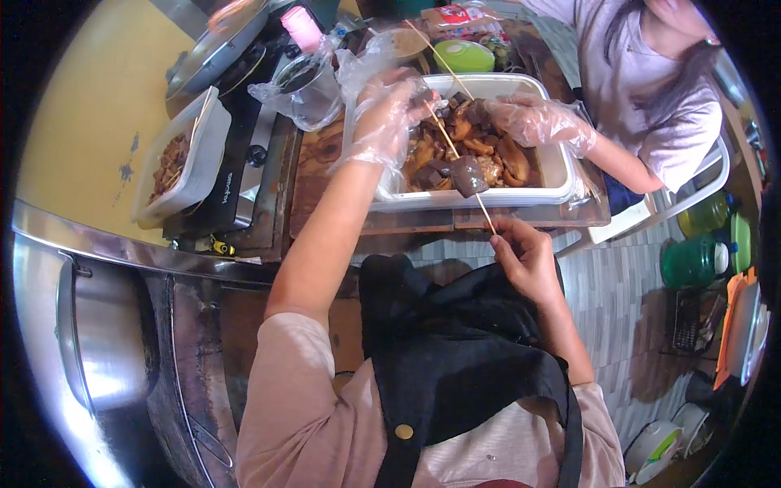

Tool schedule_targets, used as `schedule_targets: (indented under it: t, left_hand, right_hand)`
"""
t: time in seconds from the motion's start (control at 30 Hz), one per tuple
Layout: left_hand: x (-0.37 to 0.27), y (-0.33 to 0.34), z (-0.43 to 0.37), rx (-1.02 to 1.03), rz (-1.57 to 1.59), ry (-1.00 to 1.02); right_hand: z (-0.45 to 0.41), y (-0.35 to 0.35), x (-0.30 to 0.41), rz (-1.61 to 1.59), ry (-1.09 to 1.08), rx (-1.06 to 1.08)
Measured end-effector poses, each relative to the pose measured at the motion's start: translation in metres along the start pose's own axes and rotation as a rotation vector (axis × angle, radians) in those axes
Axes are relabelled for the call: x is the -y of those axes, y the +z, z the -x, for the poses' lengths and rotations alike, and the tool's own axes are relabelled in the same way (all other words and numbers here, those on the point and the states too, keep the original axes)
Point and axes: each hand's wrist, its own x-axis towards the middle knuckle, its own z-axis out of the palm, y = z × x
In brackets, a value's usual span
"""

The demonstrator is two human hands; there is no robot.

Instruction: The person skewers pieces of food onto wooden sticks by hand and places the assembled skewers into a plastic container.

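Note:
My right hand point(521, 253), bare, pinches the lower end of a bamboo skewer point(448, 139). A glossy dark brown food chunk point(468, 177) is threaded low on that skewer. My left hand point(387, 116), in a clear plastic glove, is at the skewer's upper tip with a small dark food piece point(423, 97) between its fingertips. Below the skewer stands a white plastic tub point(556, 171) of brown meat pieces point(515, 161) and dark cubes in sauce. A co-worker's gloved hand point(531, 119) reaches into the tub from the right, by a second bamboo skewer point(442, 58).
The tub rests on a wooden table point(323, 183). At left, a tilted white container point(204, 152) of skewered meat sits on a gas stove point(244, 183). Behind are a bag-lined cup point(305, 85), a pink tumbler point(300, 27) and a green lidded container point(464, 57). The co-worker point(647, 91) sits at right.

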Motion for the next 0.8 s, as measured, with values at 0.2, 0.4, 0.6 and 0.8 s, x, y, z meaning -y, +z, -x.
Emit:
schedule_targets:
  t: [0.2,0.4,0.6,0.8]
  left_hand:
    - [0.004,0.000,0.004,0.038,0.037,-0.020]
    - [0.002,-0.006,0.001,0.014,0.011,-0.082]
    - [0.001,-0.014,-0.002,0.057,-0.064,-0.086]
    - [0.000,-0.015,-0.003,0.046,-0.038,-0.140]
  right_hand:
    - [-0.005,0.003,-0.010,-0.019,-0.016,-0.012]
    - [-0.006,0.000,0.001,0.032,0.015,0.033]
    - [-0.008,0.000,-0.001,0.056,-0.095,0.030]
    - [-0.013,-0.002,0.010,0.114,-0.012,0.039]
